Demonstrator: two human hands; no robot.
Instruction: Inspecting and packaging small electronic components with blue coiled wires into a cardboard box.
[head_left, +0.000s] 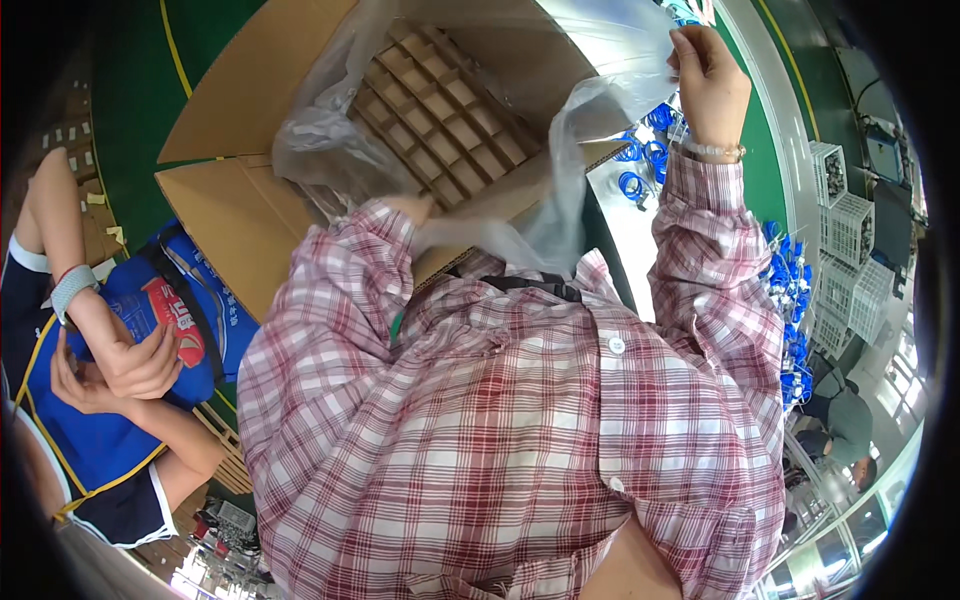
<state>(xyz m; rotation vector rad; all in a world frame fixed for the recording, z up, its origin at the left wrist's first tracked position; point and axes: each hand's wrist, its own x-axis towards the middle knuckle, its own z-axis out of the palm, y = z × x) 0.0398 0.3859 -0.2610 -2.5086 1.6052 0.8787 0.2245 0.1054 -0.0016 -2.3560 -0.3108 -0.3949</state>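
A cardboard box (225, 200) with raised flaps stands in front of me. Inside it, a cardboard divider grid (440, 115) forms rows of cells. A clear plastic liner bag (345, 150) spreads over the box's rim and hangs loosely across its near side. At the upper right, my right hand (712, 88) pinches the bag's edge, lifting it up and outward. My left hand (412, 207) reaches to the near left of the opening, beside the liner. It is blurred and its fingers are hidden, so its grip does not show.
Coiled blue cables (655, 155) lie on a white table right of the box, with more blue cable bundles (790, 320) farther right. White plastic baskets (848, 225) are stacked beyond. At left, another person's hands (135, 370) are close together, near a blue bag (215, 300).
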